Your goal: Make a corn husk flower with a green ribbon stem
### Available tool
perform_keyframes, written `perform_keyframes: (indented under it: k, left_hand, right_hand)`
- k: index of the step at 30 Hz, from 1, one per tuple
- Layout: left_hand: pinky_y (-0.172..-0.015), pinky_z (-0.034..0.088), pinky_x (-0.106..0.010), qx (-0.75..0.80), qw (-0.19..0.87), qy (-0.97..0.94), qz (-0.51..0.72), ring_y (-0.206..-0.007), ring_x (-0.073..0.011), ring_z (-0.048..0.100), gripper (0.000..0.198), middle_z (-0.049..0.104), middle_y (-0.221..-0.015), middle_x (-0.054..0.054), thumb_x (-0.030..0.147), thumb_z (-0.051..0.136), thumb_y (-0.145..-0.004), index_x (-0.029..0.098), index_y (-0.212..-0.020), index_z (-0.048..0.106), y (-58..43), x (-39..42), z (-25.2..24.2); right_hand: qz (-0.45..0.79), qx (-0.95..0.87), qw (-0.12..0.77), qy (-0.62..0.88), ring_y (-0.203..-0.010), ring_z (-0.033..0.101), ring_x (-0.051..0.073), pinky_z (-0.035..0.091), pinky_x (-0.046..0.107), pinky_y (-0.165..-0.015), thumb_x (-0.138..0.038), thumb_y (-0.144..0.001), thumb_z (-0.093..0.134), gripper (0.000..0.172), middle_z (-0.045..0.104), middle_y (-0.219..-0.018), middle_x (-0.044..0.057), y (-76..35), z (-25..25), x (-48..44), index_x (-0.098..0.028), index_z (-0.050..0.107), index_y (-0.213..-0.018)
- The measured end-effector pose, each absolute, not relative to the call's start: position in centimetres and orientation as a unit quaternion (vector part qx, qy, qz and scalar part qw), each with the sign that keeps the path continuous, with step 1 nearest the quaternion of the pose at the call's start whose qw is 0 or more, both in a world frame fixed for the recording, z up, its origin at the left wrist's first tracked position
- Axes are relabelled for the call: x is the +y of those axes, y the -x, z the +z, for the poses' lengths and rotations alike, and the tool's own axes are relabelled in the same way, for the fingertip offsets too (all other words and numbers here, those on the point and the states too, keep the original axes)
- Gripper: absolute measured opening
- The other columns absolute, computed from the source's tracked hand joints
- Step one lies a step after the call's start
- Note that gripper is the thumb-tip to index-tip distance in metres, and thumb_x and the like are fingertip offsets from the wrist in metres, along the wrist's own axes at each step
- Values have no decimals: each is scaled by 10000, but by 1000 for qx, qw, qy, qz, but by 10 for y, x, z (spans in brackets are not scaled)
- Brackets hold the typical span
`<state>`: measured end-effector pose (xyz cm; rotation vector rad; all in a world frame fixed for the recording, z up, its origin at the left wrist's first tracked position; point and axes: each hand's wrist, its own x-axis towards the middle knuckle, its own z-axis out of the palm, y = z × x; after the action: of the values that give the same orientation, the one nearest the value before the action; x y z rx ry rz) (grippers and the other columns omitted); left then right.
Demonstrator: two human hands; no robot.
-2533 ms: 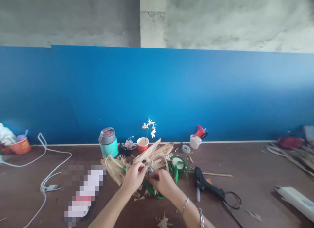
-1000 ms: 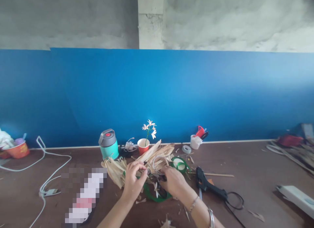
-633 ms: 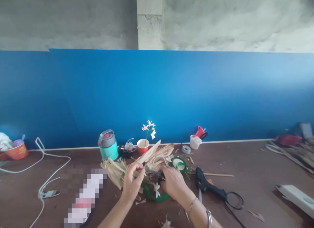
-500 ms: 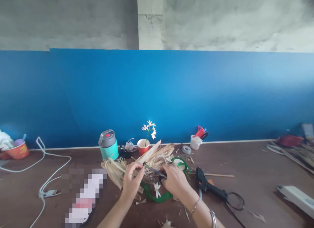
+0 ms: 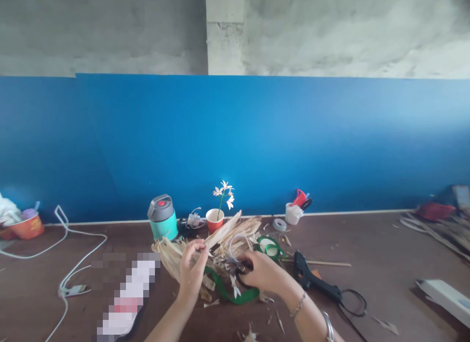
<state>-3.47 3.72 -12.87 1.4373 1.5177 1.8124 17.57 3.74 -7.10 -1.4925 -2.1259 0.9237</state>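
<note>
My left hand (image 5: 192, 269) is raised over the brown table, its fingertips pinched on a thin strip of dried husk (image 5: 204, 247). My right hand (image 5: 265, 274) is closed around the black handles of a pair of scissors (image 5: 241, 275), whose blades point left toward the husk strip. Below and between the hands lie a green ribbon (image 5: 226, 292) and a small white paper flower (image 5: 235, 286). A pile of pale dried husks (image 5: 235, 230) lies just behind the hands.
A green ribbon roll (image 5: 270, 247) and a black glue gun (image 5: 311, 278) with its cord lie to the right. Behind stand a teal jug (image 5: 162, 216), a red cup with a flower stem (image 5: 214, 217), a white cup (image 5: 293, 212) and a tape roll (image 5: 279, 225). White cables (image 5: 75, 259) run at left.
My right hand moved from the husk bundle to the scissors, took them up and brought them toward the strip in my left hand. My left hand rose a little. The small flower dropped onto the ribbon.
</note>
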Motion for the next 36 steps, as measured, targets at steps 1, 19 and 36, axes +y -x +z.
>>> perform_keyframes:
  k: [1,19,36]
  left_hand:
    - [-861,483,-412,540,187,-507,645,-971,-283,604,198,646,-976,-91,407,613,-760,211,-732,609,35,37,-129]
    - [-753,413,-332,471,306,-569,602,-832,-241,583,118,633,-820,-54,287,567,-706,190,-645,595,27,29,-112]
    - [-783,389,-335,448,358,-568,590,-854,-235,563,103,626,-842,-59,270,587,-719,186,-660,580,26,28,-115]
  right_hand:
    - [351,-753,185,525,-708,572,165,398,228,-604,-227,-626,614,283,674,-789,25,-177,-71,38,-164,694,-890]
    - [468,-708,280,448,-551,374,88,296,198,-475,-255,-601,741,235,492,-598,-39,-167,-68,40,-158,650,-795]
    - [459,-717,273,448,-530,338,82,272,191,-449,-261,-610,742,238,469,-566,-33,-166,-66,38,-144,706,-815]
